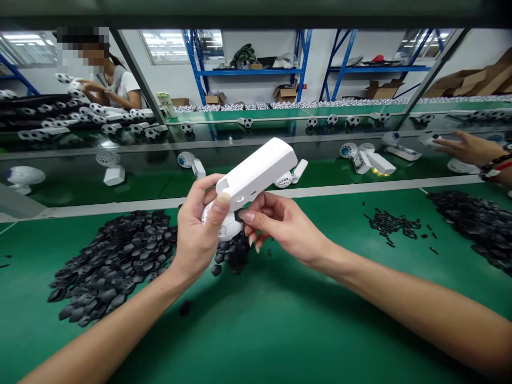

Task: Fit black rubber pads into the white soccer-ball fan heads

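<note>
My left hand (202,229) is wrapped round a white plastic housing (260,168), a long box-shaped body joined to a ball-shaped end with panel outlines. The body tilts up to the right, the ball end low. At the ball, my right hand (280,221) pinches a small black panel piece (239,215) against its surface. Behind and below the hands lies a small heap of black panel pieces (236,253). A larger heap of black pentagon-like pieces (116,261) spreads on the green table to the left.
Small black parts (392,224) and another black heap (476,224) lie at right. White housings (192,162) sit on the green conveyor (160,186) beyond the ledge. A co-worker's hand (468,149) reaches in at right. Across the line, a person (120,85) handles football-patterned pieces.
</note>
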Motion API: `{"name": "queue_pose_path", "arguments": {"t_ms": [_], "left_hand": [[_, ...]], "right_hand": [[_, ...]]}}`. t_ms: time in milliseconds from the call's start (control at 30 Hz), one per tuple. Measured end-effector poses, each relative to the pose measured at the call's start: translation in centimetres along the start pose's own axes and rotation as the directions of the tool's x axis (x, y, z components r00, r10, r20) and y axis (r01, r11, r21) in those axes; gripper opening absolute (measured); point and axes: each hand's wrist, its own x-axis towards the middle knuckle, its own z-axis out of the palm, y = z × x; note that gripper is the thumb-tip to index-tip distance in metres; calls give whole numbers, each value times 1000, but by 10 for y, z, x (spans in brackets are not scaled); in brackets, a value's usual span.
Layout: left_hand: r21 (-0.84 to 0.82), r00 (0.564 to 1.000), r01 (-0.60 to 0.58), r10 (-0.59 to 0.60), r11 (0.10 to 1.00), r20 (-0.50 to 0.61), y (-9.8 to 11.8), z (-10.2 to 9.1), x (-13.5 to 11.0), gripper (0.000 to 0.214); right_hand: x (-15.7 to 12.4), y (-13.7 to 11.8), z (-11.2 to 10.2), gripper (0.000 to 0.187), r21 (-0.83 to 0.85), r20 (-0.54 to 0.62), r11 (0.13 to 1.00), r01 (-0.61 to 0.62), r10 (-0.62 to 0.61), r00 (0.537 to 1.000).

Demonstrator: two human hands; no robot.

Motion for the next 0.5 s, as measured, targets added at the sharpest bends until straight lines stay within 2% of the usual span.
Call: {"name": "queue_pose_path", "arguments": {"t_ms": [267, 400, 500], "left_hand": [[87, 993, -115, 112, 990, 34, 4, 3, -4, 48], [150, 980, -196, 189, 969, 59, 13, 4, -6, 45], [204, 968, -247, 232, 947, 95, 21, 5, -7, 42]], "right_hand": [[1, -4, -2, 48, -22, -10, 997, -79, 78, 997], [-1, 0, -1, 42, -1, -20, 996, -90, 90, 996], [-4, 0, -3, 38, 29, 17, 992, -123, 122, 992]]}}
